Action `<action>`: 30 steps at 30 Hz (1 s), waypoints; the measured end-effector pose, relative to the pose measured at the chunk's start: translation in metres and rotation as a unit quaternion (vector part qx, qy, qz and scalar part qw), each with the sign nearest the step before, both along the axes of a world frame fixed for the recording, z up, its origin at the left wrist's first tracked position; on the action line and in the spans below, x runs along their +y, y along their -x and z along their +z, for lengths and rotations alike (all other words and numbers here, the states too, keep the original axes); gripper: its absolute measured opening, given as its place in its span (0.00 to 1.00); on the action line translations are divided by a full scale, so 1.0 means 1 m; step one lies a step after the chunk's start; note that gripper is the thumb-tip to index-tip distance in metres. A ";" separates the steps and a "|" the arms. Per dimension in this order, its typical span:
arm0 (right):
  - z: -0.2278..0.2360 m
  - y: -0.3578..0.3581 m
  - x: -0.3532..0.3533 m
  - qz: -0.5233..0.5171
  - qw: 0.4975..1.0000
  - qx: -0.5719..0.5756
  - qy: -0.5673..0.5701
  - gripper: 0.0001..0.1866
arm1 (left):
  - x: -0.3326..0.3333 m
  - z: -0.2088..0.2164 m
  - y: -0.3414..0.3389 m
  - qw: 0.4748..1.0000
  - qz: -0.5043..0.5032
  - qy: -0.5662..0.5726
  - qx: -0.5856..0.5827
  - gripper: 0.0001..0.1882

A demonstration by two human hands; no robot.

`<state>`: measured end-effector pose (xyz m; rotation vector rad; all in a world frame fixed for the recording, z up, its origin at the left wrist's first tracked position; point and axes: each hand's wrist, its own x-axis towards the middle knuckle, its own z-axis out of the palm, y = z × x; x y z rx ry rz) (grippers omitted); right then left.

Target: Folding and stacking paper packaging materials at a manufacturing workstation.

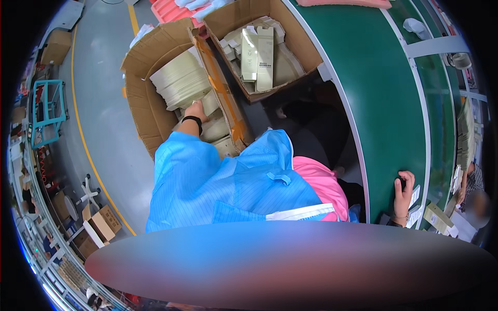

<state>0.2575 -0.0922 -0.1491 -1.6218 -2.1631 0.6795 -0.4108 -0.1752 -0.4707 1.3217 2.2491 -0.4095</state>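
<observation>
Head view: left hand point(195, 111) in one of two nearby cartons point(142, 109), right hand point(403, 196) half-curled over green table point(381, 109), grips unclear.

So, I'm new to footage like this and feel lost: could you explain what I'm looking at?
No robot here, just a person in blue, filmed by a wide camera on their head looking down, so straight edges bend. The left hand reaches into a box and touches flat, pale cartons; whether it grips one is hard to tell. A second box beside it holds more cartons. The right hand is at the green table, next to white pieces; its hold is unclear. The bottom is blurred.
</observation>
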 end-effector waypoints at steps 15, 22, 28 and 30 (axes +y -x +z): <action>0.000 -0.004 0.004 0.039 0.999 0.020 -0.009 0.09 | -0.052 0.223 0.026 0.898 0.248 -0.348 -0.109 0.39; 0.005 -0.003 0.002 0.082 0.995 0.007 -0.049 0.13 | -0.006 0.340 -0.042 0.797 0.202 -0.507 -0.258 0.35; 0.013 -0.002 -0.004 0.096 0.991 0.016 -0.088 0.15 | 0.061 0.430 -0.131 0.704 0.022 -0.500 -0.504 0.33; 0.013 -0.005 -0.005 0.104 0.989 0.023 -0.103 0.16 | 0.089 0.449 -0.161 0.697 -0.028 -0.488 -0.524 0.34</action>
